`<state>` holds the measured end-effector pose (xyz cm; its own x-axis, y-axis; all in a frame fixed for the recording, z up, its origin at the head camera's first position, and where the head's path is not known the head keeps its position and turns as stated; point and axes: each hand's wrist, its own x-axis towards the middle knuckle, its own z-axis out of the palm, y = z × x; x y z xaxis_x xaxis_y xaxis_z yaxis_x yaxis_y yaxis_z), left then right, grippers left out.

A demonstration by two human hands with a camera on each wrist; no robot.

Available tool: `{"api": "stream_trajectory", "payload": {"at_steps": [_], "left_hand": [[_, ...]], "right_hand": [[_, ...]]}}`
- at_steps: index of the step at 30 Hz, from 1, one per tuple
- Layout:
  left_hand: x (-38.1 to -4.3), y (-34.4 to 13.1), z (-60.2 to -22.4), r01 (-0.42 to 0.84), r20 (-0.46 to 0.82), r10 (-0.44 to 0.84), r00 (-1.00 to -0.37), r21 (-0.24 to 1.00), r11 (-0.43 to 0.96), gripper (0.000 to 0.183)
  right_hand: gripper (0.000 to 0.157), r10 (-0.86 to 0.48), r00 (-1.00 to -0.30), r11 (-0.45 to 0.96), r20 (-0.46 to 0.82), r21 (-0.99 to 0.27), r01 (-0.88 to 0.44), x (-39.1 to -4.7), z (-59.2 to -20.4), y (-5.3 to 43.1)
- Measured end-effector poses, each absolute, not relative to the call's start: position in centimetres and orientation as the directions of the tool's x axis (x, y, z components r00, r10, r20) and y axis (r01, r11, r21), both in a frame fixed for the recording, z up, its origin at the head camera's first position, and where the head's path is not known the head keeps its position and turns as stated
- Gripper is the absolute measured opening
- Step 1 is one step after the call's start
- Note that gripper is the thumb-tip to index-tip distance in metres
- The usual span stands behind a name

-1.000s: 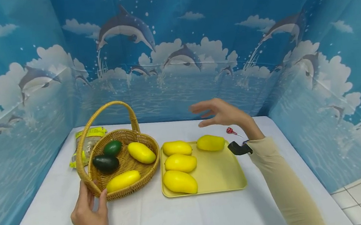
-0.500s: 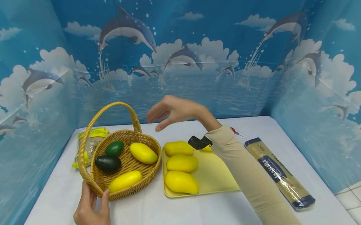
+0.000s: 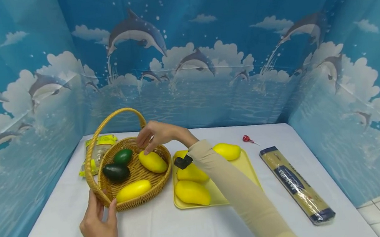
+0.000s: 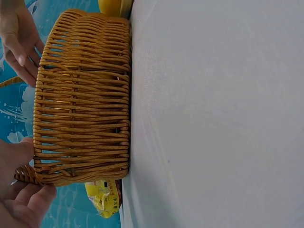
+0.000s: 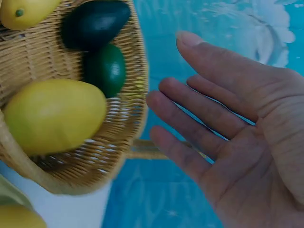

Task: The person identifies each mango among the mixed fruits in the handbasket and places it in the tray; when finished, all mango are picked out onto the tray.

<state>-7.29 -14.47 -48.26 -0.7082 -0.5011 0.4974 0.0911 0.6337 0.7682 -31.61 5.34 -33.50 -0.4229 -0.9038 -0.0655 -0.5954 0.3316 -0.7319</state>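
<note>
My left hand [image 3: 99, 230] grips the near-left rim of a wicker basket [image 3: 143, 201], beside the foot of its arched handle; the left wrist view shows thumb and fingers on either side of the rim. Inside lie two dark green avocados [image 3: 116, 173] and two yellow mangoes, one at the front [image 3: 134, 191] and one at the right [image 3: 154, 163]. Over the basket's far right side hovers my right hand [image 3: 158, 132], fingers spread and slightly bent. In the right wrist view its palm [image 5: 256, 142] holds nothing, and the right-hand mango [image 5: 57, 116] lies beyond the fingertips.
Right of the basket, a yellow tray [image 3: 247, 166] bears several mangoes [image 3: 191, 193], partly covered by my right sleeve. A lollipop [image 3: 246, 138] and a long pasta packet [image 3: 296, 184] lie farther right. A yellow-topped bag [image 4: 104, 197] sits behind the basket.
My right hand has swept left from above the tray's far side, then lowered over the basket. The pasta packet has come out from behind the arm. My left hand keeps its hold.
</note>
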Motion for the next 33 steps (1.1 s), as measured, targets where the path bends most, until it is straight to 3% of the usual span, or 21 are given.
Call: {"api": "stream_trajectory", "payload": {"at_steps": [18,33], "left_hand": [[-7.3,-14.5,-48.3,0.094,0.501,-0.501,-0.705,0.767,0.635,0.088],[-7.3,-14.5,-48.3,0.105,0.515,-0.496,-0.699,0.760,0.642,0.083]], "right_hand": [[0.059,-0.789,-0.580,0.565,-0.200,-0.607,-0.559,-32.1,-38.3,2.2],[0.061,-0.821,-0.530,0.539,-0.211,-0.591,-0.600,-32.4,-40.2,2.6]]}}
